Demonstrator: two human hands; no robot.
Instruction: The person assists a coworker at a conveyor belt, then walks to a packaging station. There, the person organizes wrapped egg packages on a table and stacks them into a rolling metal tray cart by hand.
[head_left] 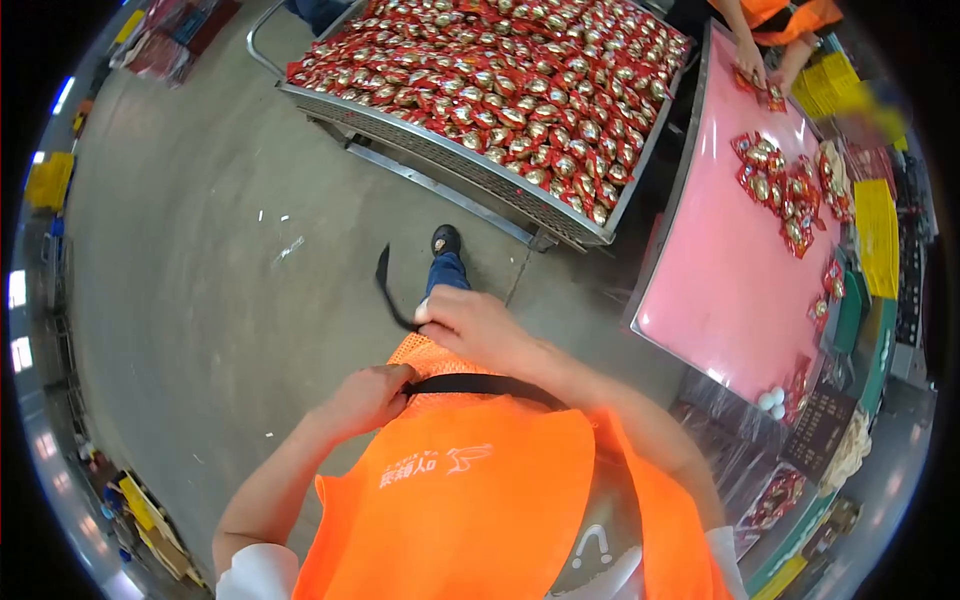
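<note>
I look down at my own orange mesh vest (pixel 480 490). A black strap (pixel 480 384) runs across its front. My left hand (pixel 368 397) pinches the strap at its left end against the vest. My right hand (pixel 470 325) grips the strap's loose end (pixel 386 290), which curls up and to the left over the floor. Below my hands, my jeans leg and black shoe (pixel 445 240) step forward on the grey concrete floor.
A metal cart (pixel 450 160) heaped with red snack packets stands ahead. To the right is a pink table (pixel 720 270) with more red packets (pixel 785 185). Another person in an orange vest (pixel 775 40) handles packets at its far end. Yellow stacks (pixel 878 235) line the right edge.
</note>
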